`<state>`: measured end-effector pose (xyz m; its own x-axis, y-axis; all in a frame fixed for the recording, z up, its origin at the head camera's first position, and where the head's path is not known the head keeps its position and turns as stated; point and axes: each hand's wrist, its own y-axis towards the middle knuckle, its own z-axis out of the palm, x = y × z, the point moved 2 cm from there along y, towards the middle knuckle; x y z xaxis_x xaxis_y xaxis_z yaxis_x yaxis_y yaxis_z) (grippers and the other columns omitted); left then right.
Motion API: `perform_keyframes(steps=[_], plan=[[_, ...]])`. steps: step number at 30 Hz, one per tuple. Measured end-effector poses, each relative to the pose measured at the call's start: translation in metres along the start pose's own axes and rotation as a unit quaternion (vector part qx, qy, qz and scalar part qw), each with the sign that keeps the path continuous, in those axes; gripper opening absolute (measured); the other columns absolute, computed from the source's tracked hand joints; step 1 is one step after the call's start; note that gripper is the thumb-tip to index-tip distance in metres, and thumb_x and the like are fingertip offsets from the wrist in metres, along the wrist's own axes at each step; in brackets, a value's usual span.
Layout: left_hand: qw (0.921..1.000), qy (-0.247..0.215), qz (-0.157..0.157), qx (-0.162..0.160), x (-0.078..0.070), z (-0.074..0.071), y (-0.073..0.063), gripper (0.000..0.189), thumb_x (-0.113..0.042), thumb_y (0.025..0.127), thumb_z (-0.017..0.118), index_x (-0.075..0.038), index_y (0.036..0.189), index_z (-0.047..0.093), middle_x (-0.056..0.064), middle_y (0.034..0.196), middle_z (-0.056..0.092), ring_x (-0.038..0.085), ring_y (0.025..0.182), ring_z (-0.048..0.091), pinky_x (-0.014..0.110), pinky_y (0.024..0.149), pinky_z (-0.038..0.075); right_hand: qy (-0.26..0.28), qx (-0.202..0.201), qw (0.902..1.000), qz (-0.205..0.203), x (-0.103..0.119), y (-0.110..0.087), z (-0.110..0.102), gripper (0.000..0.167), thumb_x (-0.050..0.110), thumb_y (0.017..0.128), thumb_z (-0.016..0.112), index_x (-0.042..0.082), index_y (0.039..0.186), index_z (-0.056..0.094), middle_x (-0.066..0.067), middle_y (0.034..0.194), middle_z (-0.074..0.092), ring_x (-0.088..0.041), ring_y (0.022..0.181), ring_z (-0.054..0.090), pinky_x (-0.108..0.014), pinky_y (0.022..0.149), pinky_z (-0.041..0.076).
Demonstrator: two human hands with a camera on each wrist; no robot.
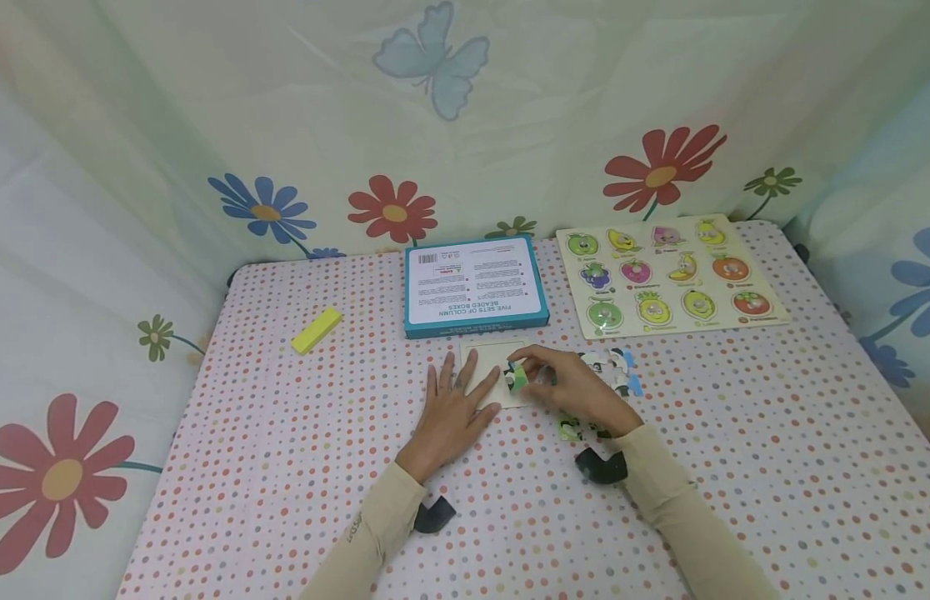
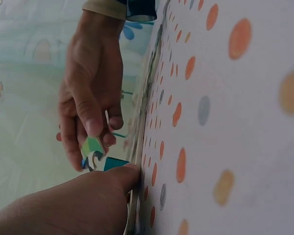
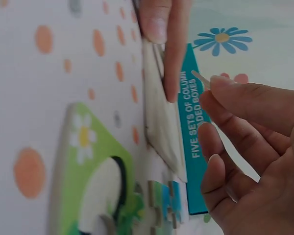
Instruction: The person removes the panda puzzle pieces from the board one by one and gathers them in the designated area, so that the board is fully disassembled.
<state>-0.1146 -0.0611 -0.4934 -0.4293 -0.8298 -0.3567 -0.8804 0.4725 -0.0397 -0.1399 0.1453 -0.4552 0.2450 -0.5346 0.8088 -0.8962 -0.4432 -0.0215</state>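
Observation:
My left hand (image 1: 448,417) rests with its fingers spread over the left part of a pale, shallow puzzle board (image 1: 493,351). Over the board's right side, my right hand (image 1: 577,385) pinches a green puzzle piece (image 1: 518,379) with white and dark printing between thumb and fingers. In the left wrist view this puzzle piece (image 2: 92,146) is raised above the left thumb. From the right wrist it appears nearly edge-on. Beside the board lie loose puzzle pieces (image 1: 635,385), partly hidden behind the right hand; a green piece (image 3: 74,161) with a daisy lies nearest the right wrist.
Behind the board lies a blue-and-white box (image 1: 476,287). A wooden fruit puzzle (image 1: 660,292) is at the back right, and a yellow block (image 1: 317,331) at the left. The dotted tablecloth (image 1: 285,433) ends at a flowered curtain (image 1: 322,133).

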Motion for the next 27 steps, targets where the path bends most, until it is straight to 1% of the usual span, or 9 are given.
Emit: perform_keyframes(steps=[4,8,13,14,16,20,23,27], plan=[[1.0000,0.003,0.000,0.001,0.000,-0.001,0.000,0.055,-0.050,0.101,0.035,-0.031,0.152,0.027,0.007,0.161,0.007,0.037,0.147,-0.005,0.061,0.114,-0.001,0.018,-0.014,0.9996,-0.018,0.000,-0.002,-0.010,0.042,0.010,0.085,0.073,0.010,0.125,0.060,-0.008,0.108,0.066,-0.021,0.094,0.061,-0.039,0.080,0.050],[1.0000,0.001,-0.001,0.002,0.000,-0.001,0.000,0.055,-0.049,0.101,0.035,-0.030,0.152,0.028,0.007,0.161,0.007,0.037,0.147,-0.004,0.060,0.114,-0.002,0.060,-0.019,0.9978,-0.020,-0.001,-0.009,-0.020,0.043,0.014,0.086,0.072,0.008,0.127,0.059,-0.010,0.109,0.066,-0.020,0.096,0.061,-0.036,0.081,0.051],[1.0000,-0.005,0.000,0.000,-0.001,-0.001,-0.001,0.055,-0.048,0.101,0.037,-0.029,0.152,0.029,0.007,0.161,0.008,0.037,0.146,-0.004,0.061,0.114,-0.002,0.113,-0.032,0.9930,-0.005,-0.008,-0.026,-0.032,0.045,0.015,0.088,0.070,0.008,0.130,0.057,-0.010,0.107,0.063,-0.016,0.095,0.060,-0.030,0.081,0.049],[1.0000,-0.007,0.003,-0.003,-0.001,-0.001,-0.001,0.055,-0.048,0.101,0.037,-0.029,0.151,0.030,0.008,0.161,0.008,0.038,0.146,-0.004,0.061,0.113,-0.002,0.117,-0.036,0.9925,0.000,-0.011,-0.030,-0.035,0.045,0.015,0.088,0.070,0.007,0.130,0.057,-0.010,0.106,0.063,-0.016,0.093,0.059,-0.029,0.079,0.049],[0.9999,-0.011,0.005,-0.005,-0.001,-0.001,-0.001,0.055,-0.048,0.101,0.037,-0.028,0.151,0.030,0.008,0.161,0.008,0.038,0.146,-0.004,0.061,0.113,-0.002,0.116,-0.047,0.9920,0.017,-0.017,-0.040,-0.040,0.044,0.016,0.089,0.070,0.008,0.130,0.057,-0.009,0.106,0.062,-0.014,0.092,0.060,-0.027,0.076,0.049],[0.9999,-0.011,0.008,-0.011,0.000,0.000,-0.002,0.055,-0.048,0.101,0.037,-0.028,0.151,0.030,0.008,0.161,0.008,0.039,0.146,-0.004,0.061,0.113,-0.003,0.102,-0.072,0.9915,0.034,-0.029,-0.061,-0.051,0.045,0.014,0.090,0.068,0.006,0.132,0.055,-0.008,0.102,0.062,-0.011,0.086,0.061,-0.025,0.070,0.050],[0.9999,-0.010,0.007,-0.009,0.001,0.001,-0.002,0.055,-0.049,0.101,0.036,-0.029,0.152,0.029,0.008,0.161,0.007,0.038,0.146,-0.005,0.061,0.113,-0.004,0.095,-0.092,0.9902,0.045,-0.038,-0.077,-0.059,0.046,0.012,0.090,0.068,0.003,0.133,0.053,-0.006,0.099,0.062,-0.010,0.084,0.061,-0.024,0.068,0.049],[0.9999,-0.014,0.007,-0.007,0.001,0.001,-0.002,0.055,-0.049,0.101,0.036,-0.029,0.152,0.029,0.008,0.161,0.007,0.038,0.146,-0.006,0.061,0.113,-0.005,0.058,-0.115,0.9888,0.076,-0.049,-0.098,-0.067,0.046,0.014,0.090,0.068,0.003,0.132,0.053,-0.002,0.098,0.062,-0.007,0.084,0.059,-0.020,0.069,0.047]])
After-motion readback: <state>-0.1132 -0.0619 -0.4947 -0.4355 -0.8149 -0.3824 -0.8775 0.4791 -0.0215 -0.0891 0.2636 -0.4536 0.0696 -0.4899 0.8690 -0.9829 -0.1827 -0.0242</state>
